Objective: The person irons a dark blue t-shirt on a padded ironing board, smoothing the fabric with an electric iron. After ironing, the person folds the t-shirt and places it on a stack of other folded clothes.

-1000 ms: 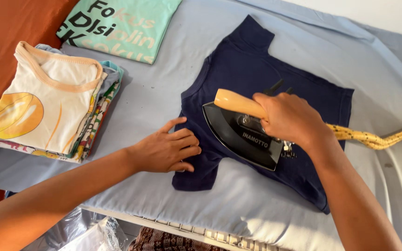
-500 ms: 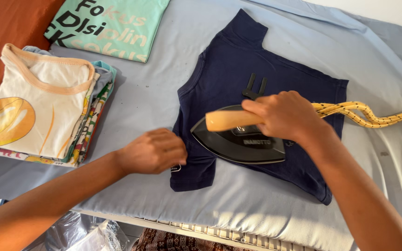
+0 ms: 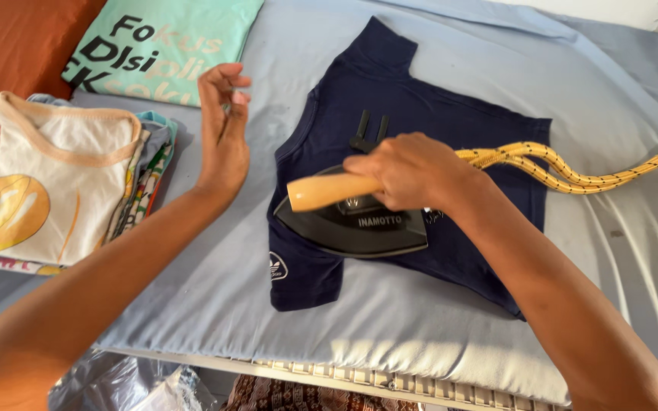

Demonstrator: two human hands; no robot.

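While the right hand (image 3: 413,171) wraps its fingers tight around the iron's wooden handle (image 3: 321,192), the black iron (image 3: 356,228) sits flat on the navy t-shirt (image 3: 420,122) just under them. Its long side runs left to right, its tip to the right. The left hand (image 3: 222,129) floats off to the side, fingers loosely curled, holding nothing. If the iron sits too long it could burn the shirt, and the yellow cord (image 3: 565,171) behind the hand could snag.

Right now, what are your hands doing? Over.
Right hand gripping iron on navy shirt. Left hand lifted, open, empty. Yellow cord trailing right.
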